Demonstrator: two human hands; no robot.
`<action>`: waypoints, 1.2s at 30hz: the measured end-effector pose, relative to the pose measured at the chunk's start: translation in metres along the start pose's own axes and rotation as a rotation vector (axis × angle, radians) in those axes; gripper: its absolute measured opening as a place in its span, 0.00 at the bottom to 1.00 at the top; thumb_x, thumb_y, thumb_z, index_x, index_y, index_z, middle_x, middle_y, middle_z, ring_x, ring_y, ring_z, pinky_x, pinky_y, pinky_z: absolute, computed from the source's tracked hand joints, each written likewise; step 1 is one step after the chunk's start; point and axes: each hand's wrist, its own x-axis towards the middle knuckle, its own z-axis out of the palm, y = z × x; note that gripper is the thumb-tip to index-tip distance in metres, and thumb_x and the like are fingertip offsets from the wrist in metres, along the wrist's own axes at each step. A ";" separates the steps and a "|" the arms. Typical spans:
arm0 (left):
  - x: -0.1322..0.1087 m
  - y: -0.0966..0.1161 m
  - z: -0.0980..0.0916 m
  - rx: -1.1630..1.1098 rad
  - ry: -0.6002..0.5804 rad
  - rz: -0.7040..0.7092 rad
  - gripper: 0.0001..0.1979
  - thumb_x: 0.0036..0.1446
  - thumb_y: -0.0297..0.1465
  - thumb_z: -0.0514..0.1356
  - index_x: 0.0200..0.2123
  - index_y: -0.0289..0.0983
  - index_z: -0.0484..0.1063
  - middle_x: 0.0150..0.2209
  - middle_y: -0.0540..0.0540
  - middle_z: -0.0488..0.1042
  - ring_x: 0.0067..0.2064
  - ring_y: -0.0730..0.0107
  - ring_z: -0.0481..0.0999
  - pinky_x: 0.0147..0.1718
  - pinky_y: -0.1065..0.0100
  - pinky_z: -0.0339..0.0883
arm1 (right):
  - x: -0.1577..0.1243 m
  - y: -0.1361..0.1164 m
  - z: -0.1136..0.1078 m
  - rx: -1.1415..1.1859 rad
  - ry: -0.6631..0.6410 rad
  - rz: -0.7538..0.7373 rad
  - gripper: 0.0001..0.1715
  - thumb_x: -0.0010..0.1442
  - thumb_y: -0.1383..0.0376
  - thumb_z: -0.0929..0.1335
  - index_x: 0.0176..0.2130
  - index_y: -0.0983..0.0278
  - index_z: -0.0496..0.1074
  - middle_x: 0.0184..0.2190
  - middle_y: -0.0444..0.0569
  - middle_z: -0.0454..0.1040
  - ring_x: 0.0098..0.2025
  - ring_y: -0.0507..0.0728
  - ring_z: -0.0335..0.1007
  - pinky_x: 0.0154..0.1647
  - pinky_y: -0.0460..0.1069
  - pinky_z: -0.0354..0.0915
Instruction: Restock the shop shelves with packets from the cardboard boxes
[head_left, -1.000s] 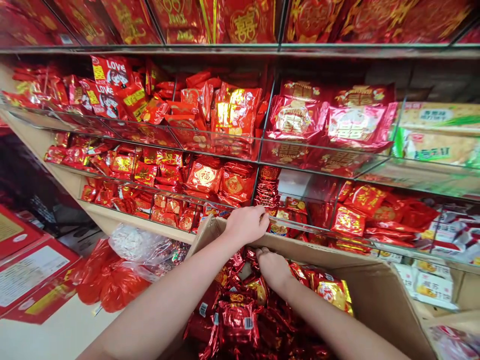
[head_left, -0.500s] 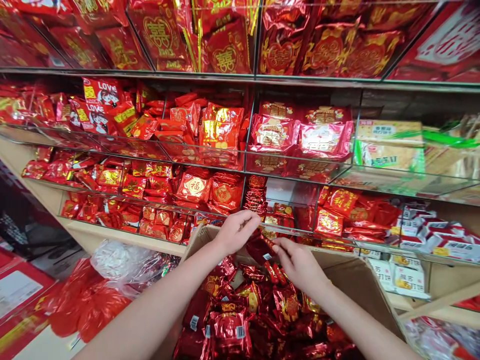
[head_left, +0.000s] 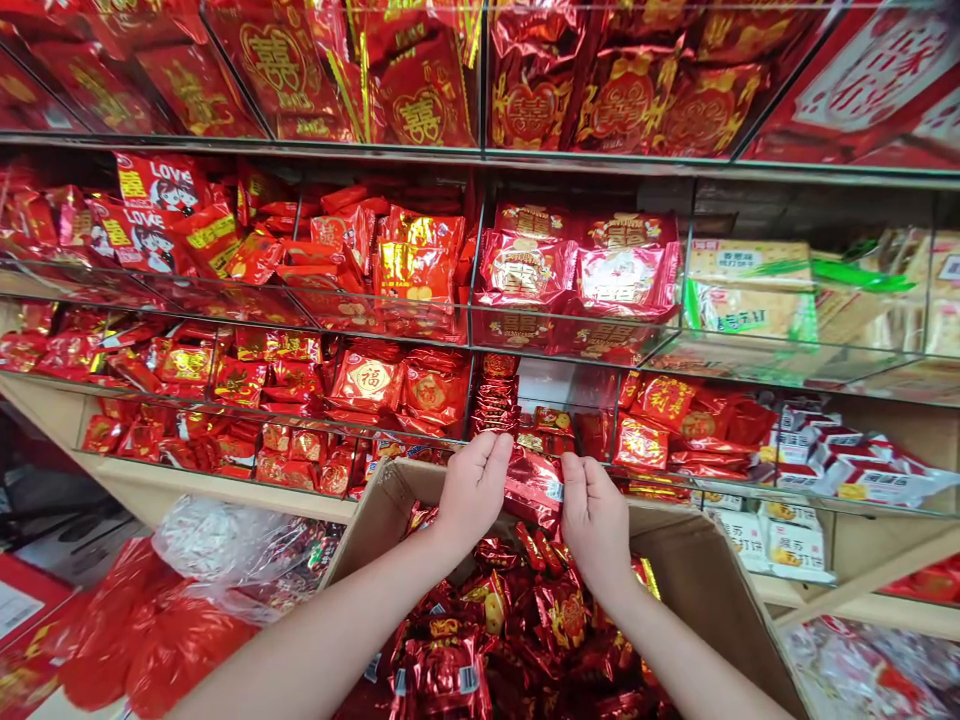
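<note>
My left hand [head_left: 475, 490] and my right hand [head_left: 596, 515] are both closed on one shiny red packet [head_left: 531, 487], pinching it at its opposite ends. They hold it above the back part of an open cardboard box [head_left: 709, 575]. Inside the box lie several loose dark red foil packets [head_left: 442, 670], some with barcode labels. Just behind the held packet, on the lowest shelf level, a narrow stack of red packets [head_left: 496, 392] stands in a clear compartment beside a partly filled one.
Clear-fronted shelves [head_left: 574, 330] full of red packets rise behind the box. Green and beige packs [head_left: 750, 290] sit at the right. Red plastic bags [head_left: 161, 630] and a clear bag [head_left: 217, 540] lie left of the box. A wooden brace [head_left: 870, 580] slants at the right.
The packet has been raised and turned, so its shiny face shows. My right hand has moved up and closed on its right end. The shelves have shifted slightly left in view.
</note>
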 end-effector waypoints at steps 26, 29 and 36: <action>-0.003 0.010 -0.011 -0.768 -0.216 -0.342 0.25 0.43 0.24 0.61 0.46 0.42 0.61 0.55 0.45 0.58 0.51 0.67 0.64 0.44 0.67 0.64 | 0.002 0.001 -0.022 0.339 -0.190 0.051 0.27 0.53 0.56 0.64 0.51 0.61 0.58 0.48 0.55 0.64 0.46 0.58 0.63 0.43 0.57 0.63; -0.006 0.008 -0.006 -0.739 -0.251 -0.219 0.34 0.44 0.24 0.61 0.54 0.44 0.52 0.54 0.43 0.60 0.52 0.67 0.63 0.49 0.64 0.61 | 0.001 -0.002 -0.020 0.666 -0.314 0.409 0.35 0.49 0.56 0.68 0.53 0.61 0.52 0.41 0.54 0.70 0.35 0.56 0.69 0.30 0.52 0.68; -0.002 0.000 -0.008 -0.501 -0.347 -0.106 0.31 0.48 0.27 0.58 0.55 0.39 0.49 0.48 0.39 0.66 0.42 0.69 0.71 0.43 0.63 0.65 | 0.009 0.004 -0.025 0.803 -0.330 0.527 0.34 0.42 0.61 0.72 0.47 0.63 0.58 0.37 0.50 0.73 0.37 0.54 0.70 0.40 0.51 0.66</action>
